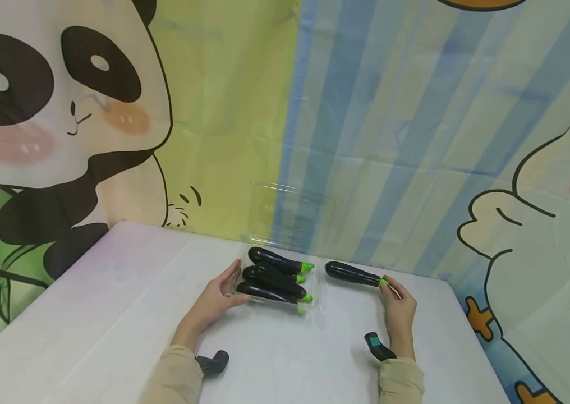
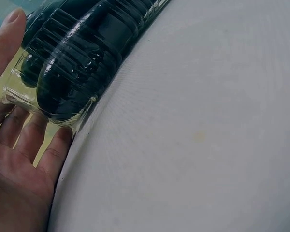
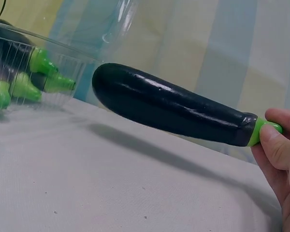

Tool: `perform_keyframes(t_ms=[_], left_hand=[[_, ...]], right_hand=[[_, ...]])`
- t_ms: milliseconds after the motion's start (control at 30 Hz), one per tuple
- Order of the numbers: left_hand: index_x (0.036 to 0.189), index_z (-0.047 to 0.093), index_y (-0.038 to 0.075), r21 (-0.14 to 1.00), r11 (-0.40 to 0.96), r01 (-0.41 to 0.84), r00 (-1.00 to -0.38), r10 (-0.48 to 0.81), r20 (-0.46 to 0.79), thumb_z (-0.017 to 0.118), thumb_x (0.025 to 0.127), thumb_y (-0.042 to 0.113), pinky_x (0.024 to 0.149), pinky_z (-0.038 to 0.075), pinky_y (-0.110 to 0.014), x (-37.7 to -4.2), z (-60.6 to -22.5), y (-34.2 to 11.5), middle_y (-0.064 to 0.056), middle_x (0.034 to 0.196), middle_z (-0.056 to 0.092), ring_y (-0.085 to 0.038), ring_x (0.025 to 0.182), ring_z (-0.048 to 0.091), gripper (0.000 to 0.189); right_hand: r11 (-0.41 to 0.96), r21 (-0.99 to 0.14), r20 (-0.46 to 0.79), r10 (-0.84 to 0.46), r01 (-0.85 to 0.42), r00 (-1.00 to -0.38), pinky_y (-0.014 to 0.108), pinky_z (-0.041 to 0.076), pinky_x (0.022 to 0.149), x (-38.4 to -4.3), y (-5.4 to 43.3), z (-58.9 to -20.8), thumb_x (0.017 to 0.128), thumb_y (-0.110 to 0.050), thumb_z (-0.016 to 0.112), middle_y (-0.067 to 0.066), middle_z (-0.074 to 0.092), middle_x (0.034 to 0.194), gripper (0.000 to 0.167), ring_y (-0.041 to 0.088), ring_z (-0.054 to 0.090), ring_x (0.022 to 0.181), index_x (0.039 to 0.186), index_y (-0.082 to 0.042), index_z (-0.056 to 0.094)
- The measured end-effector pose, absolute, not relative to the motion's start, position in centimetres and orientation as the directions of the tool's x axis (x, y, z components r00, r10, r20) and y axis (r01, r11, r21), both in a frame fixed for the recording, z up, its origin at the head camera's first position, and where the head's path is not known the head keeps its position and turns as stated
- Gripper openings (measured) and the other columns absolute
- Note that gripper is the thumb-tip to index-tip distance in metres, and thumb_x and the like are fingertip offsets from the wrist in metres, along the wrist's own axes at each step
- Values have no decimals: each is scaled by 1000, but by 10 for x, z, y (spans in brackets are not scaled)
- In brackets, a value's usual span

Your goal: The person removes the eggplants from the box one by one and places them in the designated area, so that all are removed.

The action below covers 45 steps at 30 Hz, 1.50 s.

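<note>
Several dark, glossy eggplants (image 1: 279, 279) with green stems lie piled in a clear plastic clamshell container (image 1: 315, 303). Its transparent lid (image 1: 285, 213) stands raised at the back. At the container's left end, my left hand (image 1: 218, 296) rests with thumb and fingers spread; in the left wrist view the fingers (image 2: 31, 133) lie fairly straight against the end wall. To the right of the container, my right hand (image 1: 400, 306) pinches one eggplant (image 3: 169, 106) by its green stem between thumb and fingers. That eggplant hangs above the table nearly level, its rounded end toward the container, a shadow beneath it.
The white table (image 1: 285, 359) reaches back to a cloth backdrop (image 1: 396, 140) printed with cartoon animals and stripes. A dark wrist device (image 1: 214, 363) sits at the left wrist, and another device (image 1: 380, 347) at the right one.
</note>
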<state>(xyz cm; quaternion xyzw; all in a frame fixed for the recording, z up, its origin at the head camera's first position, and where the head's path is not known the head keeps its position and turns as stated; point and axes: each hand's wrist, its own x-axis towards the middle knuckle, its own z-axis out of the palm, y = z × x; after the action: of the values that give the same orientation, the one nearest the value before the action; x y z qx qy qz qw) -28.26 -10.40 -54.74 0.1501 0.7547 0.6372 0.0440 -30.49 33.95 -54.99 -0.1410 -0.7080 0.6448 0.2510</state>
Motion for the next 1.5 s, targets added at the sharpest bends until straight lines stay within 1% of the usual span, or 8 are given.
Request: perform_keyframes(t_ms=[100,267,500,600,800,1033,1300,1500], left_hand=[[153,16,23,974,155,167,-953,280,119,80,76,30,117,19,-29,-283,-546,-105,6,159,15,-12,146,17,101],[153,15,22,982,116,151,-952,286,112,80,76,28,117,20,-29,-282,-542,-105,5,160,14,-12,146,16,101],[153,16,21,980,134,148,-954,279,106,80,77,27,118,19,-35,-280,-544,-103,2,160,14,-17,147,15,100],[153,17,22,978,147,147,-957,270,103,80,76,28,118,19,-37,-280,-545,-103,3,160,15,-17,147,16,100],[153,18,23,981,128,148,-955,276,108,80,76,27,118,20,-33,-280,-545,-104,6,159,16,-13,146,18,99],[153,19,25,975,151,161,-956,268,117,79,77,29,118,22,-38,-281,-546,-104,6,159,17,-15,146,18,97],[153,19,25,977,150,154,-958,265,111,80,76,29,118,22,-40,-281,-547,-104,7,159,17,-14,146,19,98],[153,19,24,976,145,163,-956,269,119,80,77,28,118,21,-37,-283,-548,-104,9,158,17,-12,146,18,97]], right_hand=[[139,-985,162,526,-104,-835,7,53,76,-306,338,-550,88,-4,65,5,62,115,31,-8,63,87,119,1,64],[146,-987,137,533,-70,-835,6,53,75,-306,337,-549,88,-5,66,6,62,118,31,-8,63,87,118,-2,65],[209,-978,102,543,17,-834,2,50,74,-308,339,-552,90,-7,64,9,59,127,28,-9,59,89,118,-8,67],[225,-974,102,537,26,-838,2,50,74,-308,339,-553,90,-6,63,9,60,127,27,-8,59,90,117,-8,67],[265,-964,123,524,24,-843,1,48,74,-308,339,-554,91,-6,62,10,61,128,29,-9,58,92,119,-8,66],[319,-948,158,528,22,-834,-2,45,78,-308,340,-555,91,-11,63,9,63,126,28,0,55,107,119,-10,67],[383,-924,200,505,10,-840,-4,42,75,-304,340,-555,92,-9,61,10,64,123,25,-6,51,99,117,-8,68],[414,-909,195,510,40,-838,-3,40,77,-305,341,-556,92,-14,62,8,65,123,26,11,55,111,118,-10,68]])
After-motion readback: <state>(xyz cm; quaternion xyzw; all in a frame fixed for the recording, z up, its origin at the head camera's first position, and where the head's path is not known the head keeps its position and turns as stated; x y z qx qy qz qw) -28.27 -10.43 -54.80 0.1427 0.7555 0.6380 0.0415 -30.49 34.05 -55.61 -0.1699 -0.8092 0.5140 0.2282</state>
